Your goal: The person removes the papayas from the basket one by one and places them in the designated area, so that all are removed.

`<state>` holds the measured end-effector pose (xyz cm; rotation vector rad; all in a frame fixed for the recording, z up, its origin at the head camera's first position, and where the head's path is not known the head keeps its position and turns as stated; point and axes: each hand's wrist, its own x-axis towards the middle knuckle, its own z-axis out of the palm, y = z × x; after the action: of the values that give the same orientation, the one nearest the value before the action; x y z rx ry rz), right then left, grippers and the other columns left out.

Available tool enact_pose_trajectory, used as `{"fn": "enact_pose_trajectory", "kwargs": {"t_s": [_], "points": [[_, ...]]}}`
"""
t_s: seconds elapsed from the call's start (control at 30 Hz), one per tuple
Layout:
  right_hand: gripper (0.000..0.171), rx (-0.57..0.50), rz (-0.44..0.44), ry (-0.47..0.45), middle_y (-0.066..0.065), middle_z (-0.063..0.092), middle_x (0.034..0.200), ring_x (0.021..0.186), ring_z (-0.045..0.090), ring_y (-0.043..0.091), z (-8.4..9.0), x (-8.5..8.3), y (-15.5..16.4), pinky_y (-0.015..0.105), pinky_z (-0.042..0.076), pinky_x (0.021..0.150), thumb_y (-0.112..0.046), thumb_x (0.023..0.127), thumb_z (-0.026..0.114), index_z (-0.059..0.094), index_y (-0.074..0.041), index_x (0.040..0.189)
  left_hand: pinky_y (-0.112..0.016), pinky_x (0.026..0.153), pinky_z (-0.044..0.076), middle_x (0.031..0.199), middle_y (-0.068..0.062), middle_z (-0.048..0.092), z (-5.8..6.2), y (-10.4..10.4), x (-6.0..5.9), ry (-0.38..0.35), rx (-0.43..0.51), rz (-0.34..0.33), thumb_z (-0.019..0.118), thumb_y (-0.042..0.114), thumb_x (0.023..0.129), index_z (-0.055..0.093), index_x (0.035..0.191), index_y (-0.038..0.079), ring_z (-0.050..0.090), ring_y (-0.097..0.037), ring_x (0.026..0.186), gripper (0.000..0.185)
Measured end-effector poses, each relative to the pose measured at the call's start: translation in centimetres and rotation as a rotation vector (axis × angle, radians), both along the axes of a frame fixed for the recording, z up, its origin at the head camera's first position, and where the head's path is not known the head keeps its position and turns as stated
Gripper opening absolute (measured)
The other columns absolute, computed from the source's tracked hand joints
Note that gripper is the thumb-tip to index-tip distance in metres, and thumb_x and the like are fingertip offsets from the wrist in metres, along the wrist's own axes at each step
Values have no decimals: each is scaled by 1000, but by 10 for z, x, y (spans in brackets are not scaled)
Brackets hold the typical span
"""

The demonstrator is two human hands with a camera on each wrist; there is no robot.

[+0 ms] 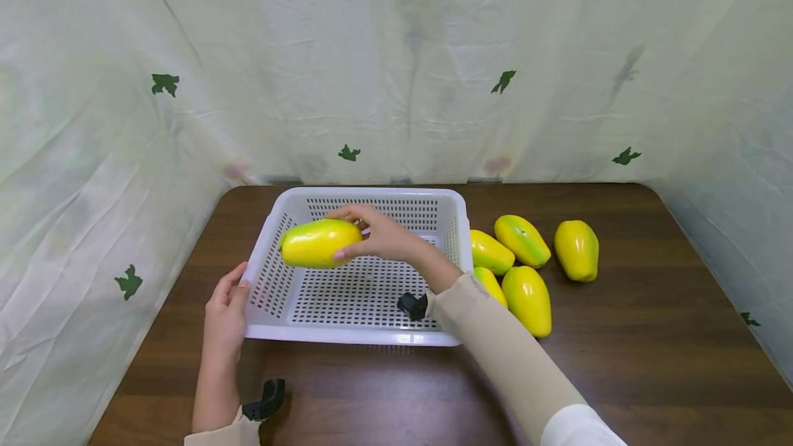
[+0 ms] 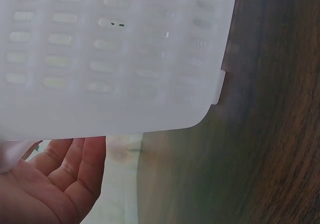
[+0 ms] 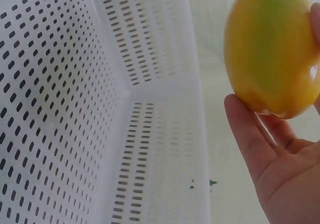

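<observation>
A: Head view, report hand status.
B: Right hand (image 1: 381, 236) grips a papaya (image 1: 319, 243), fingers over the top, thumb underneath. The papaya is held lengthwise above the basket (image 1: 353, 336), over its 10 o'clock portion, clear of the floor. Left hand (image 1: 224, 312) rests with straight fingers against the basket's wall at 9 o'clock.

A: Other items?
B: Five more papayas (image 1: 526, 294) lie on the counter (image 1: 650, 363) at the basket's 3 o'clock, the nearest ones just beside its wall.

A: Left wrist view.
B: Basket (image 2: 110, 59) fills the upper frame, blurred. Left hand (image 2: 47, 184) sits at 7 o'clock, palm exposed, fingers straight and together, tips hidden behind the rim. Counter (image 2: 270, 149) runs along 3 o'clock.

A: Right wrist view.
B: Papaya (image 3: 272, 49) at 1 o'clock, supported by the right hand (image 3: 285, 174) at 5 o'clock, one fingertip curling on from the right edge. Basket (image 3: 100, 109) interior occupies the left, slotted walls meeting at a corner.
</observation>
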<state>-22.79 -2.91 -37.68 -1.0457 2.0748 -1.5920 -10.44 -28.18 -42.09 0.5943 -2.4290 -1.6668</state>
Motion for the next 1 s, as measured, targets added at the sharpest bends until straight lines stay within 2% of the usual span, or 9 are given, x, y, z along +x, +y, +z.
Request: {"fn": "enact_pose_trajectory", "kwargs": {"t_s": [0.1, 0.3, 0.37, 0.43, 0.53, 0.67, 0.77, 0.9, 1.0], "points": [[57, -25, -25, 0, -4, 49, 116, 94, 50, 18, 9, 5, 4, 29, 46, 79, -18, 74, 75, 51, -16, 125, -43, 82, 44, 122, -14, 46, 0, 0, 0, 1, 3, -4, 32, 38, 96, 31, 140, 24, 47, -27, 104, 46], [56, -72, -75, -21, 7, 50, 114, 94, 49, 22, 38, 25, 17, 31, 45, 81, -9, 76, 72, 48, -5, 127, -34, 79, 46, 122, -12, 47, 0, 0, -1, -8, -4, 7, 32, 38, 96, 32, 140, 22, 49, -23, 103, 47], [56, -79, -89, -23, 8, 50, 114, 94, 48, 22, 41, 28, 21, 31, 45, 81, -8, 77, 71, 47, -4, 127, -33, 77, 46, 122, -13, 47, 1, 1, -1, -6, 3, 4, 32, 37, 96, 32, 140, 22, 49, -24, 103, 46], [56, -88, -95, -27, 8, 49, 116, 95, 48, 22, 41, 29, 25, 31, 45, 81, -9, 77, 70, 46, -4, 128, -32, 75, 46, 121, -13, 47, 1, 1, -1, -6, 6, 2, 32, 37, 96, 32, 140, 23, 49, -25, 103, 46], [57, -102, -122, -11, 4, 48, 119, 96, 48, 22, 29, 24, 28, 31, 46, 81, -13, 77, 72, 48, -10, 128, -31, 74, 47, 121, -14, 48, 0, 1, -1, -2, 9, 2, 32, 36, 96, 33, 140, 22, 49, -25, 102, 46], [58, -118, -191, 46, -1, 47, 121, 97, 47, 22, 14, 17, 35, 32, 46, 81, -21, 75, 74, 49, -17, 127, -23, 68, 46, 119, -14, 48, 0, 1, -1, 3, 8, 8, 33, 35, 97, 34, 139, 23, 50, -23, 100, 45], [59, -129, -253, 90, -3, 47, 120, 97, 47, 22, 13, 19, 45, 33, 46, 81, -24, 74, 75, 49, -18, 127, -23, 68, 46, 119, -14, 48, -1, 0, -1, 9, 3, 8, 34, 36, 96, 34, 139, 23, 50, -24, 99, 45], [61, -136, -309, 109, -5, 47, 121, 96, 48, 19, 15, 23, 60, 32, 46, 78, -24, 74, 75, 47, -19, 128, -32, 72, 47, 118, -15, 49, -13, -8, -4, 48, 2, -3, 36, 39, 95, 36, 138, 22, 50, -24, 98, 47], [61, -142, -348, 129, -4, 46, 121, 96, 48, 18, 16, 26, 70, 33, 47, 78, -24, 75, 74, 46, -17, 129, -36, 70, 48, 116, -14, 50, -36, -23, -11, 78, 11, -13, 40, 42, 93, 39, 137, 26, 51, -24, 97, 47]]}}
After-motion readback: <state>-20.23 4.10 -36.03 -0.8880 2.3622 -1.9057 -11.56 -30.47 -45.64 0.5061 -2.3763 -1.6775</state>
